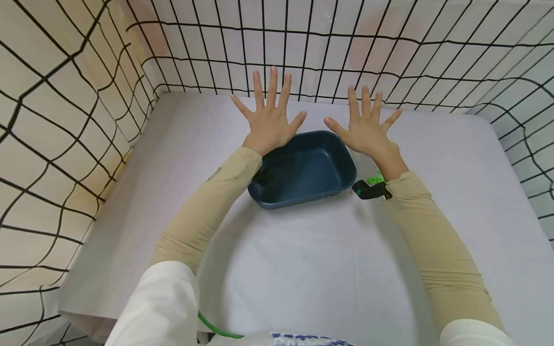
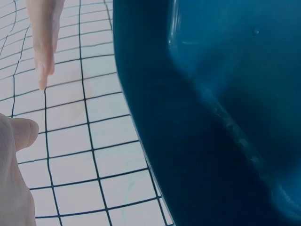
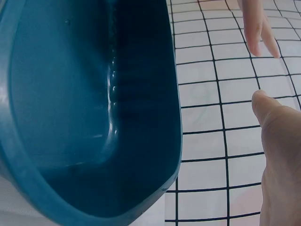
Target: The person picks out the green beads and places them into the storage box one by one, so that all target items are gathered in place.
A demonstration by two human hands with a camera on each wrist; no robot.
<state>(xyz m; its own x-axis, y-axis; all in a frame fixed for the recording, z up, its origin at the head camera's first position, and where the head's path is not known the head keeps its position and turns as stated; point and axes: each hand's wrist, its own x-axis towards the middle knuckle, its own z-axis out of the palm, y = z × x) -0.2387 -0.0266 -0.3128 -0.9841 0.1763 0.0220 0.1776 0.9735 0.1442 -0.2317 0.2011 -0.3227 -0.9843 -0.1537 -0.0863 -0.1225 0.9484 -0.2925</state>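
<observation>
A dark blue rectangular basin (image 1: 303, 168) stands on the white-covered table between my forearms. My left hand (image 1: 270, 120) is spread with straight fingers over the basin's far left edge, holding nothing. To the right, my right hand (image 1: 368, 125) is spread the same way, beyond the basin's far right corner, also holding nothing. Both wrist views show the basin's inner wall close by, the left thumb (image 2: 23, 133) on one side and the right thumb (image 3: 265, 106) on the other. Partly hidden behind my right wrist lie small bright green pieces (image 1: 373, 180).
Black wire grid panels (image 1: 303, 62) stand along the far side of the table (image 1: 294, 259) and at its left and right. A black wrist camera (image 1: 368, 190) sticks out from my right wrist. A green cord (image 1: 218, 330) shows at the near edge.
</observation>
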